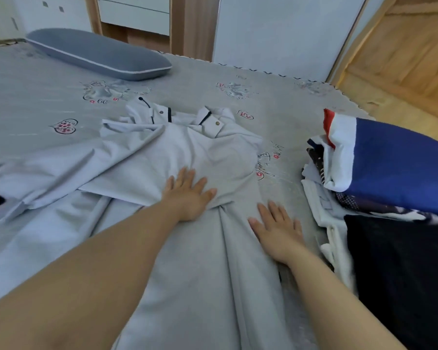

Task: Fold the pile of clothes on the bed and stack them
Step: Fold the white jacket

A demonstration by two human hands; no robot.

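Grey bedding with small heart prints covers the bed [36,102], which fills most of the room ahead; a wooden floor [402,72] shows off to the right and white cupboards [276,29] stand behind. At the far left of the bed lies a long grey pillow [99,54] with pale piping.

Spread across the middle of the bed is a pale grey dress [142,157], its collar end pointing away, with dark trim and small round buttons near the neck. One sleeve trails off to the left, its cuff lying near the left edge of view beside something dark that I can't make out. The skirt runs down toward the person, gathered into long pleats at the waist.

Both bare hands lie flat on the dress. The left hand [187,195] presses on the bodice just above the waist, fingers straight and spread, gripping nothing. The right hand [276,228] rests palm down on the right edge of the skirt, just beside the left, fingers likewise straight and a little apart, holding nothing.

On the right side of the bed sits the pile [364,198] of clothes: a blue piece with white and red on top, white and patterned pieces under it, and a black garment nearest the person. The pile lies near the dress, not touching the hands.
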